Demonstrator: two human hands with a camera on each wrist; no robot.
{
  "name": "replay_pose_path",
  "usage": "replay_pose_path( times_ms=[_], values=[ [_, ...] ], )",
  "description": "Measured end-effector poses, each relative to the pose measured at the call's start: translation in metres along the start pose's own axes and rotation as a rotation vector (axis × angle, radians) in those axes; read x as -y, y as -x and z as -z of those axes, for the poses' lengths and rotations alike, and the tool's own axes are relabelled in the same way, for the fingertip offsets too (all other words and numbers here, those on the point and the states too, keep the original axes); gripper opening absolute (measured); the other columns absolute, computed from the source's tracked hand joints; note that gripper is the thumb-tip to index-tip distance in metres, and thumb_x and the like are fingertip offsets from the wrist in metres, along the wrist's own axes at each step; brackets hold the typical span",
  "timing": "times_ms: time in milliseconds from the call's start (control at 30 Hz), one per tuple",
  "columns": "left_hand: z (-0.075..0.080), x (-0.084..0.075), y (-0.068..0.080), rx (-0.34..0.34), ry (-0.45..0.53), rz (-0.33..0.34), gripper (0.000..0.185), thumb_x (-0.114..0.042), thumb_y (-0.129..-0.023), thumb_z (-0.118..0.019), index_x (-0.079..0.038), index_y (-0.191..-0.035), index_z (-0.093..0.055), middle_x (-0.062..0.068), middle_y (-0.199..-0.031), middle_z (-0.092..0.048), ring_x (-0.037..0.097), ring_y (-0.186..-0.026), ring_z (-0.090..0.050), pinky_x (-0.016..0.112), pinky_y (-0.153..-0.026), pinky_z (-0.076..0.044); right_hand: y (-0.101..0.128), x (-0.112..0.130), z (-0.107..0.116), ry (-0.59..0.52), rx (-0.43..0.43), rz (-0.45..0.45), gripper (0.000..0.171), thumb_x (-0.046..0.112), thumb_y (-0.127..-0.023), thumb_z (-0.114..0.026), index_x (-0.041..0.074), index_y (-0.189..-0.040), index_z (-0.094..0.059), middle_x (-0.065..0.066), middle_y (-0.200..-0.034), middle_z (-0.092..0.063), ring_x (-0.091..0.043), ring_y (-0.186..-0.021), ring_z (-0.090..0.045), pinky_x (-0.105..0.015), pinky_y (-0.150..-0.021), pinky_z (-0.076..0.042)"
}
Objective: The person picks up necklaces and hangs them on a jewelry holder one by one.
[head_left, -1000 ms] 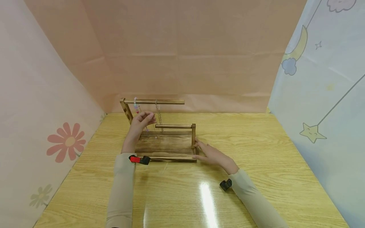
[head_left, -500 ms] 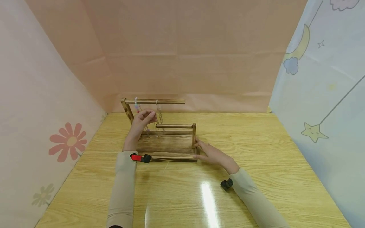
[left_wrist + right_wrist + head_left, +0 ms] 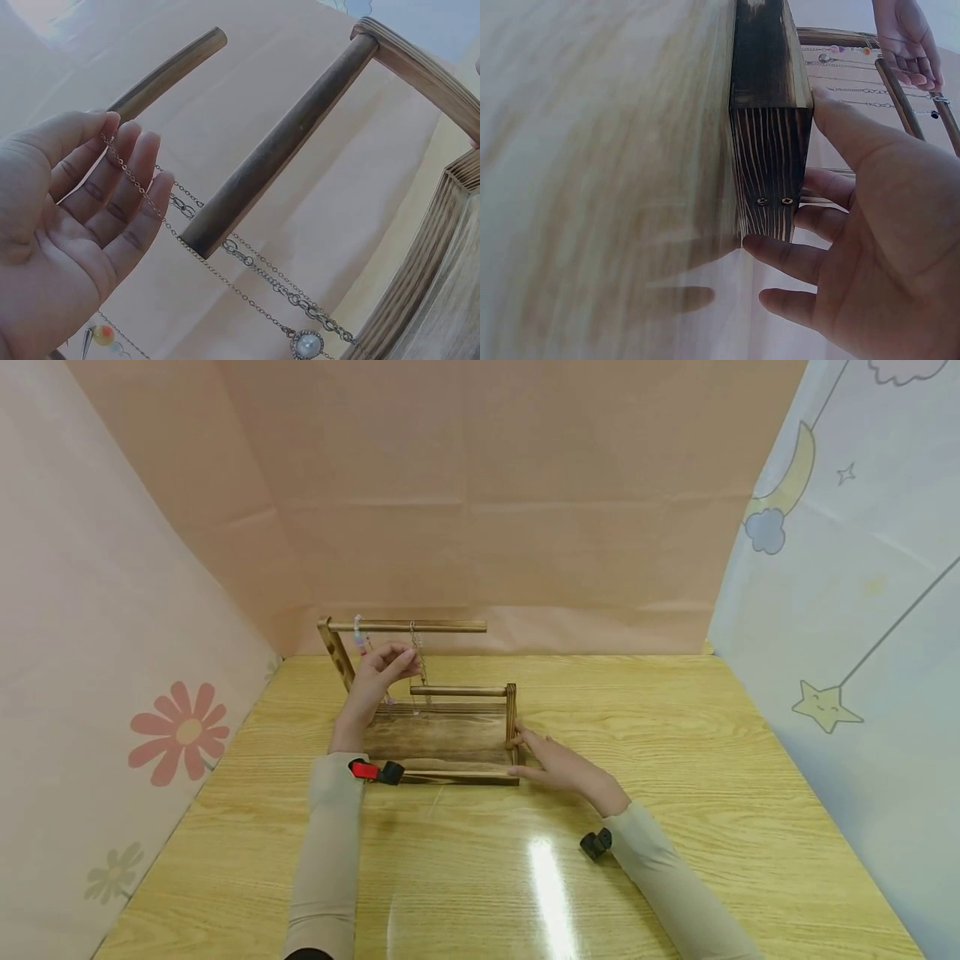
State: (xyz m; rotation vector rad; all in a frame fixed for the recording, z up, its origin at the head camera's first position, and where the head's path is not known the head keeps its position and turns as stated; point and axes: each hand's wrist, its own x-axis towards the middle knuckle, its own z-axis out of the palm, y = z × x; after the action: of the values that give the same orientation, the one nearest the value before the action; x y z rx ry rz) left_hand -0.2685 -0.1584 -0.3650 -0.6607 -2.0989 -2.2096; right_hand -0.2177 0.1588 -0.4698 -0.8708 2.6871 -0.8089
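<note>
A dark wooden jewellery stand (image 3: 450, 747) has a high rod (image 3: 420, 627) and a lower rod (image 3: 459, 691). My left hand (image 3: 394, 665) is raised between the rods. In the left wrist view, the left hand (image 3: 111, 138) pinches a thin chain (image 3: 195, 251) at thumb and fingertips. The chain runs down to a round pearl pendant (image 3: 306, 345). A thicker link chain (image 3: 251, 260) and a beaded strand (image 3: 102, 335) hang beside it. My right hand (image 3: 527, 752) rests with straight fingers against the stand's right end (image 3: 769, 150).
The stand sits on a glossy wooden table (image 3: 675, 760) near the back left. Pink paper walls (image 3: 480, 510) close the back and left, and a pale patterned sheet (image 3: 840, 610) closes the right. Bare tabletop stretches in front and to the right.
My left hand has risen a little toward the high rod with the thin chain. The right hand has stayed against the stand's right end.
</note>
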Motion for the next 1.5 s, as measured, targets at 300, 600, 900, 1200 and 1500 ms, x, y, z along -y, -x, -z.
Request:
replay_pose_path(
  times_ms=[300, 600, 900, 1200, 1500],
  values=[
    [-0.001, 0.000, -0.004, -0.003, -0.040, -0.031, 0.026, -0.013, -0.096, -0.051, 0.011, -0.106, -0.054, 0.011, -0.095, -0.060, 0.026, -0.091, -0.059, 0.040, -0.089, -0.050, 0.001, -0.001, -0.001, -0.004, 0.018, -0.019, 0.087, 0.048, -0.092, -0.052, 0.013, -0.149, 0.003, 0.000, -0.138, -0.047, -0.021, -0.116, -0.055, -0.049, -0.114, -0.013],
    [-0.002, 0.009, -0.010, -0.012, -0.045, -0.022, 0.013, -0.015, -0.095, -0.053, -0.009, -0.101, -0.062, 0.007, -0.094, -0.061, 0.022, -0.088, -0.061, 0.032, -0.086, -0.052, -0.001, -0.002, -0.002, 0.008, 0.017, -0.028, 0.087, 0.049, -0.091, -0.052, 0.013, -0.150, 0.002, 0.000, -0.140, -0.044, -0.021, -0.116, -0.055, -0.049, -0.114, -0.013],
    [-0.006, 0.015, -0.010, 0.005, -0.057, -0.070, 0.022, -0.018, -0.094, -0.055, 0.002, -0.103, -0.060, 0.006, -0.094, -0.063, 0.015, -0.086, -0.064, 0.029, -0.084, -0.053, -0.001, -0.003, -0.002, 0.013, 0.015, -0.031, 0.087, 0.049, -0.091, -0.051, 0.013, -0.150, 0.003, 0.002, -0.139, -0.045, -0.021, -0.119, -0.053, -0.049, -0.114, -0.013],
    [-0.012, 0.016, -0.012, 0.004, -0.079, -0.073, 0.025, -0.018, -0.095, -0.054, 0.005, -0.104, -0.058, 0.016, -0.098, -0.061, 0.017, -0.088, -0.065, 0.039, -0.088, -0.051, 0.001, -0.002, -0.001, 0.010, 0.021, -0.034, 0.087, 0.050, -0.091, -0.051, 0.014, -0.149, 0.003, 0.001, -0.139, -0.045, -0.021, -0.120, -0.052, -0.049, -0.114, -0.012],
    [-0.019, 0.016, -0.011, 0.006, -0.076, -0.082, 0.030, -0.018, -0.094, -0.055, 0.009, -0.106, -0.056, 0.010, -0.097, -0.062, 0.015, -0.086, -0.064, 0.032, -0.085, -0.053, 0.000, -0.001, 0.000, 0.021, 0.022, -0.024, 0.084, 0.048, -0.092, -0.050, 0.010, -0.150, -0.003, -0.004, -0.144, -0.039, -0.023, -0.124, -0.048, -0.051, -0.114, -0.012]
  ],
)
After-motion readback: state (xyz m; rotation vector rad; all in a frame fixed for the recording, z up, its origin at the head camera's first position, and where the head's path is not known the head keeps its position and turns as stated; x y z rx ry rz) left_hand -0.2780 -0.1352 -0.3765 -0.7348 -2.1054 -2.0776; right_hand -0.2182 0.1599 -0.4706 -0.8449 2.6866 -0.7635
